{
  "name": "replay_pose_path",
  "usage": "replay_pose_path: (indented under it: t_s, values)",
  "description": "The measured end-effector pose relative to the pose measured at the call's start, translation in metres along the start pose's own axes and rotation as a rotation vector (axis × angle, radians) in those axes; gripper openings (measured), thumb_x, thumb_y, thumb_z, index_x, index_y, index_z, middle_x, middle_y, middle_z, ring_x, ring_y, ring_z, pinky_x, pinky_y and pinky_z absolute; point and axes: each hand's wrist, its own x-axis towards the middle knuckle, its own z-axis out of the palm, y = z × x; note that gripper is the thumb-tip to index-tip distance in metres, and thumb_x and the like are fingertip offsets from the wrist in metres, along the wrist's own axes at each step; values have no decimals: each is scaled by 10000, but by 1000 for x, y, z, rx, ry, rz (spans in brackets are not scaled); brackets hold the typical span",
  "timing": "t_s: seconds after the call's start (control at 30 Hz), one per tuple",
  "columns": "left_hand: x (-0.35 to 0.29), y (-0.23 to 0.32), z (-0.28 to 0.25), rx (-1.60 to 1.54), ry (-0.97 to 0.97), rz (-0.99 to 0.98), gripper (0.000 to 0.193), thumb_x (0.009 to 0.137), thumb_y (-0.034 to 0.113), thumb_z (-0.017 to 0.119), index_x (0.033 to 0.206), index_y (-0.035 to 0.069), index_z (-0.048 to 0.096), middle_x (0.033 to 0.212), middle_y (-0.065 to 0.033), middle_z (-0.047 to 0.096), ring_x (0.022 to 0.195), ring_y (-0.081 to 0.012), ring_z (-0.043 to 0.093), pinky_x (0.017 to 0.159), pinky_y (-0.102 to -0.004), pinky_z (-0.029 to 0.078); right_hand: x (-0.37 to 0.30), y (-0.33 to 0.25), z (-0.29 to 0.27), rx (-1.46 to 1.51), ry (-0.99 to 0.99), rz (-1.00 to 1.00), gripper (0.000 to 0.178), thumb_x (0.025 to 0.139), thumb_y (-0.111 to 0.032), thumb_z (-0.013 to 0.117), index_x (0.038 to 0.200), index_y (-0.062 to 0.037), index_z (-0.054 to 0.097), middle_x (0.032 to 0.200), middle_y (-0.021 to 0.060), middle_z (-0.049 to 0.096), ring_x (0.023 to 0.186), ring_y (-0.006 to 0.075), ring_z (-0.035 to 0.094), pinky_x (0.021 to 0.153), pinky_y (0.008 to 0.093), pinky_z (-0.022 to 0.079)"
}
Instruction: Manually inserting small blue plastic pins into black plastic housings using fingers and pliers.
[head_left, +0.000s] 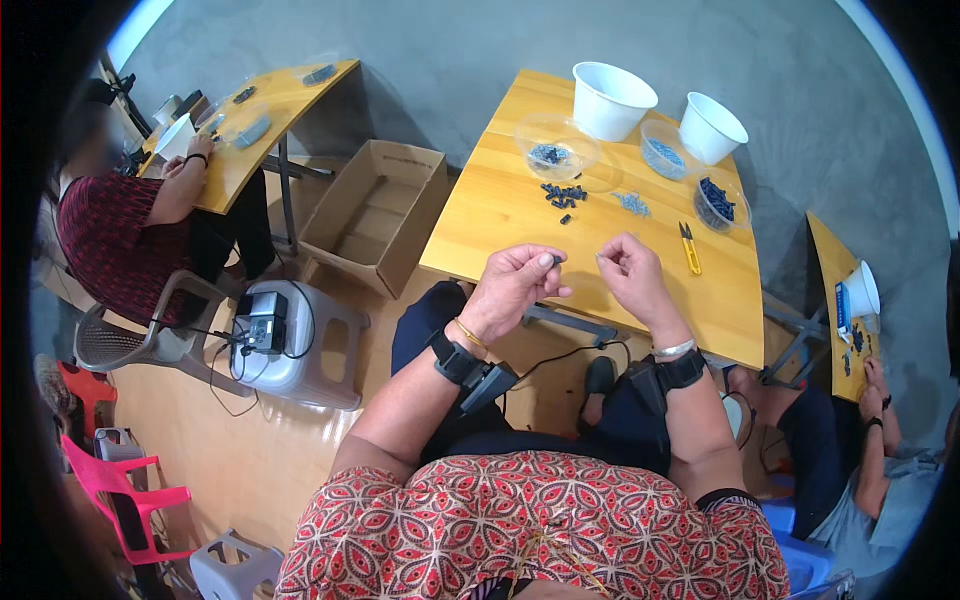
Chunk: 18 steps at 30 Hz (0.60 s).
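My left hand (508,288) is above the near edge of the wooden table, pinching a small dark piece (557,260) between thumb and forefinger. To its right, my right hand (637,280) has its fingertips pressed together; anything in them is too small to make out. The hands are apart. Beyond them lies a loose pile of small dark parts (563,194), with a heap of tiny grey-blue pieces (632,204) on its right. Yellow thread snips (690,248) rest on the table to the right of my right hand.
Farther back on the table (480,215) stand two white tubs (612,105) (712,130) and clear bowls (540,135) (663,150) (718,205) of small parts. An open cardboard box (375,215) sits on the floor at left. Other people work at tables on both sides.
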Motion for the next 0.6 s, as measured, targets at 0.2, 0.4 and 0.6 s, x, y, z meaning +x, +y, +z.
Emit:
replay_pose_path:
  t_s: [0.2,0.4,0.6]
  values:
    - [-28,12,29,-28,-209,61,192,908,129,469,1001,-3,573,708,-35,526,646,-123,508,743,-347,523,-33,-56,-15,285,-77,7,45,801,8,539,828,-3,506,743,-3,512,657,47,482,566,190,412]
    - [-57,22,53,-13,-302,103,204,905,126,474,1038,1,566,739,-34,527,656,-116,504,767,-350,517,-61,-95,-20,442,-94,-54,75,814,34,526,879,-1,519,767,0,513,701,50,488,619,186,417]
    - [-79,32,68,97,-294,162,204,882,87,510,1054,-9,565,813,-59,586,769,-147,585,805,-351,508,-82,-113,-21,454,-89,-104,113,831,31,519,938,8,546,831,21,561,739,65,526,666,205,451]
